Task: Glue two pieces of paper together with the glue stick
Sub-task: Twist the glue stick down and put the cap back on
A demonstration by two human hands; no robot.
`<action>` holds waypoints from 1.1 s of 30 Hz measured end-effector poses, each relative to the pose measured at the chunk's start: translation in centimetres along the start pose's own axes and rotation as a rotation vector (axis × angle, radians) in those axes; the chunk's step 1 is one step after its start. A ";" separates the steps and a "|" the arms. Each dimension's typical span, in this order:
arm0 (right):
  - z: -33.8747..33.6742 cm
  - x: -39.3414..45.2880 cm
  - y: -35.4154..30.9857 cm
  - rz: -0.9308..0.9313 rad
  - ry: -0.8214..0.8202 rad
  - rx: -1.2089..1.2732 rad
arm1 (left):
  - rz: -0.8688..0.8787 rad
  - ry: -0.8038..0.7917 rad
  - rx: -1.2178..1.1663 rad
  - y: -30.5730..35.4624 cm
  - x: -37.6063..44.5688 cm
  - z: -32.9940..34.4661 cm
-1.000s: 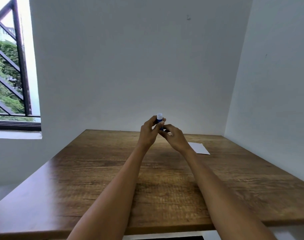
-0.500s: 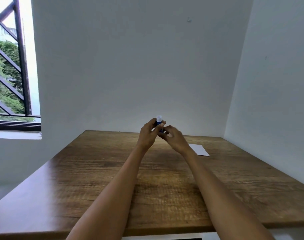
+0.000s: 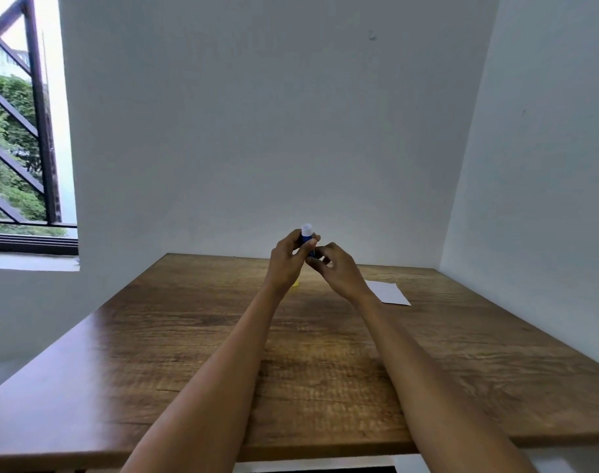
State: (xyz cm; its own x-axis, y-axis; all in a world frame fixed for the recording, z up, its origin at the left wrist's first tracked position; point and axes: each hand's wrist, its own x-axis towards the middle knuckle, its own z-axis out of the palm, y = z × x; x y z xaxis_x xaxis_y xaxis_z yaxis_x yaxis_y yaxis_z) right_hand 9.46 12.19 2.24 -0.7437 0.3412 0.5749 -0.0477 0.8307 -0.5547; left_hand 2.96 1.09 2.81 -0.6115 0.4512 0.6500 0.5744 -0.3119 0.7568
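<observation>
**Both hands working the glue stick above the far table**

Since the earlier frames little is changing: the hands are staying raised over the far middle of the table [image 3: 195, 353], and a small yellow bit [image 3: 295, 284] is now showing on the wood just below the left wrist, where nothing of it was showing before. What that yellow bit is cannot be told.

The left hand [image 3: 286, 259] is gripping the glue stick [image 3: 306, 237], with its fingers curling round the blue body and the thumb pressing across the front. The stick is standing upright in that grip, its pale white tip pointing up past the fingers, in front of the white wall [image 3: 257, 114]. The stick is being held clear of the table surface.

The right hand [image 3: 337, 269] is sitting just beside the left, fingers curled, with its fingertips meeting the lower end of the stick. Whether they are pinching the base or only touching it is too small to tell.

A white paper [image 3: 390, 292] is lying flat on the table to the right of the right wrist, partly hidden behind it, near the back right corner. Whether it is one sheet or two stacked cannot be told.

A window [image 3: 18, 131] with dark bars is showing at the left, with green leaves outside.
</observation>
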 end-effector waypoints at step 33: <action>2.5 -0.2 0.0 0.185 -0.062 -0.210 | -0.083 0.396 0.123 -1.0 -0.2 -1.2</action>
State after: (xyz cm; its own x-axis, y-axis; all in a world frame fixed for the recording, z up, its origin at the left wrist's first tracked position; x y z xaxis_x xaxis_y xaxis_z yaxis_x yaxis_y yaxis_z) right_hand 7.91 11.06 0.63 -0.7664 0.4735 0.4340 0.2273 0.8319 -0.5062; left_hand 1.86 0.26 2.01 -0.8068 0.1066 0.5811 0.5601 -0.1751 0.8097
